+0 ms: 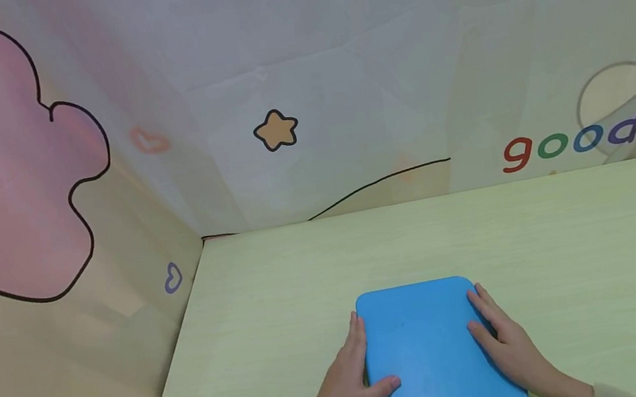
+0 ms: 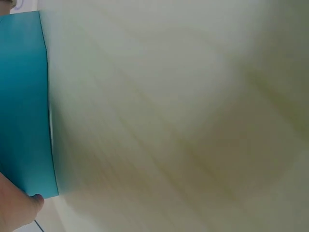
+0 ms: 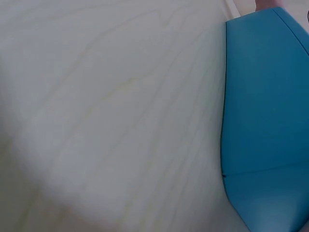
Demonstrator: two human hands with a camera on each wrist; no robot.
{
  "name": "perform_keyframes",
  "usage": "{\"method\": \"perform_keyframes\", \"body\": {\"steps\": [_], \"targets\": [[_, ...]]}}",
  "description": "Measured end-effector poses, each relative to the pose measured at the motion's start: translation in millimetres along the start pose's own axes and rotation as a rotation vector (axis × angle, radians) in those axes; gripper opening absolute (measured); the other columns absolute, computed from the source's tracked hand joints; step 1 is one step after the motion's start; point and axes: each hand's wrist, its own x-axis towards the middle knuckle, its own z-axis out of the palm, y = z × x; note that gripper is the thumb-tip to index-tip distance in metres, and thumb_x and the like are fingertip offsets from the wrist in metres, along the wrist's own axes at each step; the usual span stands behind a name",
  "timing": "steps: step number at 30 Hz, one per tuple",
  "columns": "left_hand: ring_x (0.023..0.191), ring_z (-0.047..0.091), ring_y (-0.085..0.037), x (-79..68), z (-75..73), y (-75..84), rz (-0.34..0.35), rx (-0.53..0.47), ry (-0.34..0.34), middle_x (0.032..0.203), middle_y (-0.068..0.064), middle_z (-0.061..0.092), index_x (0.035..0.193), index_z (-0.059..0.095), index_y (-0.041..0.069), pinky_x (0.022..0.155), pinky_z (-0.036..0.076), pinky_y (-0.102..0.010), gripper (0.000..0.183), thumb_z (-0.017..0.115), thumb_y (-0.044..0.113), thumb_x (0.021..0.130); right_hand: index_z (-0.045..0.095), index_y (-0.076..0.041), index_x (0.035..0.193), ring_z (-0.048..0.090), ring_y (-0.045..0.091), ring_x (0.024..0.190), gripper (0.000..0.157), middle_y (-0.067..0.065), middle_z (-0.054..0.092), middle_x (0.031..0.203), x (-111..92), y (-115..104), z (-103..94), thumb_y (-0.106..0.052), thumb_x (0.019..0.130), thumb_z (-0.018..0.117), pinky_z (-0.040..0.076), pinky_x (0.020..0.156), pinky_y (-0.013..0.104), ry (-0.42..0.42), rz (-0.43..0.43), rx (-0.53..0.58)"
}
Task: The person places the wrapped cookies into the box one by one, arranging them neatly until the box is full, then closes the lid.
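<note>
A blue box (image 1: 425, 353) with rounded corners and a smooth, plain top lies at the near side of the table, between both hands. Along its left side my left hand (image 1: 346, 381) holds it, thumb over the top edge and fingers against the side wall. On the opposite side my right hand (image 1: 509, 341) grips it, with thumb and a fingertip over the upper edge. The left wrist view shows the box's side wall (image 2: 24, 106) beside the table surface. A thin seam crosses the blue wall (image 3: 265, 111) in the right wrist view. What the box contains is hidden.
The pale green, wood-grained table (image 1: 271, 300) extends behind and to both sides of the box. A printed cloth backdrop (image 1: 337, 74) with a star, a pink cloud shape and the word "good" stands along its back and left edges.
</note>
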Motion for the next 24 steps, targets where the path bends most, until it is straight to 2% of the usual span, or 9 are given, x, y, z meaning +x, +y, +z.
{"method": "perform_keyframes", "body": {"steps": [1, 2, 8, 9, 14, 19, 21, 24], "targets": [[0.137, 0.01, -0.022, -0.3, -0.1, 0.1, 0.0, 0.001, -0.002, 0.15, 0.0, -0.007, 0.142, -0.005, 0.012, 0.105, 0.026, -0.049, 0.098, 0.046, 0.064, 0.077, 0.024, 0.001, 0.138, 0.016, 0.043, 0.131, 0.057, 0.022, 0.013, 0.146, -0.1, -0.5, 0.0, -0.028, 0.093, 0.043, 0.024, 0.101, 0.046, 0.0, 0.002, -0.009], [0.137, 0.011, -0.023, -0.4, -0.3, 0.2, 0.0, 0.003, -0.003, 0.15, 0.0, -0.007, 0.142, -0.005, 0.012, 0.104, 0.026, -0.049, 0.098, 0.046, 0.064, 0.077, 0.024, 0.001, 0.138, 0.016, 0.042, 0.131, 0.057, 0.021, 0.013, 0.146, -0.3, -1.1, -0.1, -0.028, 0.093, 0.043, 0.023, 0.098, 0.05, -0.003, 0.007, -0.016], [0.136, 0.016, -0.025, 0.7, -1.2, 2.1, -0.017, 0.019, -0.01, 0.15, -0.001, -0.006, 0.143, -0.002, 0.012, 0.102, 0.029, -0.05, 0.099, 0.048, 0.065, 0.076, 0.024, 0.003, 0.137, 0.017, 0.043, 0.13, 0.058, 0.024, 0.013, 0.145, -1.3, -4.3, -1.3, -0.029, 0.093, 0.043, 0.023, 0.098, 0.051, -0.006, -0.002, -0.059], [0.135, 0.017, -0.026, 1.0, -1.4, 2.5, -0.019, 0.025, -0.01, 0.15, -0.001, -0.005, 0.143, -0.001, 0.012, 0.102, 0.03, -0.05, 0.099, 0.048, 0.065, 0.075, 0.025, 0.004, 0.137, 0.018, 0.044, 0.13, 0.058, 0.025, 0.013, 0.145, -1.4, -4.8, -1.3, -0.029, 0.093, 0.043, 0.024, 0.095, 0.055, -0.003, -0.008, -0.072], [0.133, 0.022, -0.028, 2.4, -2.0, 3.3, -0.018, 0.071, 0.007, 0.15, -0.003, -0.002, 0.143, 0.003, 0.01, 0.1, 0.033, -0.05, 0.1, 0.049, 0.066, 0.074, 0.027, 0.007, 0.135, 0.021, 0.045, 0.128, 0.057, 0.027, 0.015, 0.143, -0.3, -7.5, -1.3, -0.026, 0.092, 0.045, 0.026, 0.096, 0.058, 0.007, -0.012, -0.126], [0.133, 0.023, -0.029, 1.6, -3.5, 1.4, -0.005, 0.131, 0.031, 0.15, -0.004, 0.003, 0.143, 0.007, 0.011, 0.099, 0.032, -0.05, 0.097, 0.045, 0.068, 0.075, 0.028, 0.005, 0.135, 0.022, 0.046, 0.127, 0.057, 0.028, 0.017, 0.143, 0.8, -7.6, -4.5, -0.028, 0.092, 0.045, 0.026, 0.097, 0.058, -0.024, 0.001, -0.132], [0.134, 0.022, -0.028, 2.0, -6.7, -0.1, 0.014, 0.159, 0.059, 0.15, -0.004, 0.006, 0.143, 0.01, 0.012, 0.101, 0.031, -0.05, 0.089, 0.042, 0.065, 0.079, 0.03, 0.004, 0.135, 0.023, 0.047, 0.126, 0.057, 0.028, 0.019, 0.142, 2.8, -6.8, -9.1, -0.029, 0.092, 0.046, 0.026, 0.097, 0.059, -0.034, -0.001, -0.121], [0.134, 0.023, -0.026, 7.5, -16.7, -3.5, 0.069, 0.19, 0.164, 0.149, -0.006, 0.013, 0.142, 0.017, 0.011, 0.101, 0.031, -0.049, 0.074, 0.04, 0.055, 0.086, 0.034, 0.004, 0.132, 0.026, 0.048, 0.124, 0.053, 0.028, 0.026, 0.139, 10.2, -5.4, -18.3, -0.028, 0.092, 0.046, 0.029, 0.095, 0.06, -0.001, -0.03, -0.105]]}}
